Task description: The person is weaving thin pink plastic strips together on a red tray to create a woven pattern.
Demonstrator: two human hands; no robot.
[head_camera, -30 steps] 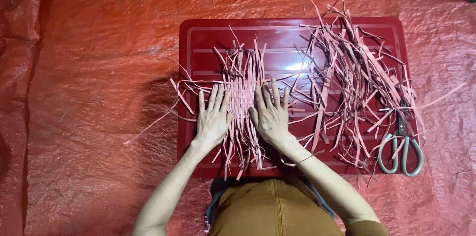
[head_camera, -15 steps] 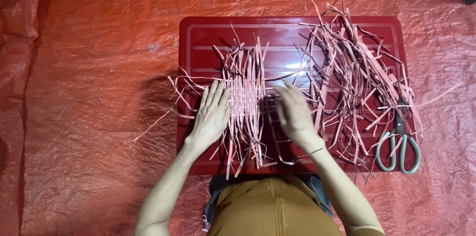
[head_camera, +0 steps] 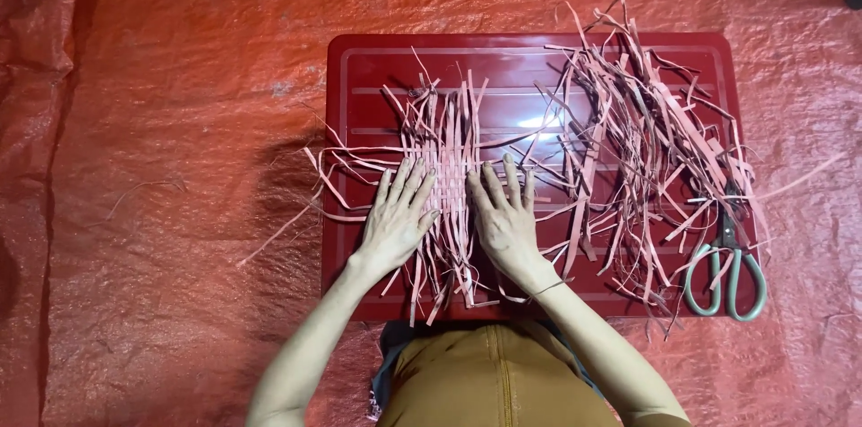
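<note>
Item: my left hand [head_camera: 395, 220]. Lies flat, palm down, fingers spread a little and pointing away from me, holding nothing; its fingertips rest on the left edge of the woven strip mat [head_camera: 446, 177].

Item: my right hand [head_camera: 505, 219]. Also flat, palm down, fingers slightly apart, gripping nothing; pressed on the right edge of the same mat, just beside my left hand.

Item: woven strip mat. Pale pink strips interlaced into a small dense patch between and just beyond my two hands. Loose ends run out past my fingertips, trail back toward my wrists, and fan sideways to the left of my left hand.

Item: red board [head_camera: 368, 68]. Flat, rectangular, dark red, lying under both hands and the mat.

Item: loose pile of strips [head_camera: 633, 135]. Same pink material, tangled, on the board to the right of my right hand, a few ends touching the mat's side strands.

Item: scissors [head_camera: 727, 267]. Grey-green handles, lying at the right-hand edge of the board, well apart from my right hand, blades partly under the pile.

Item: red plastic sheet [head_camera: 180, 122]. Crinkled, spread under everything.
</note>
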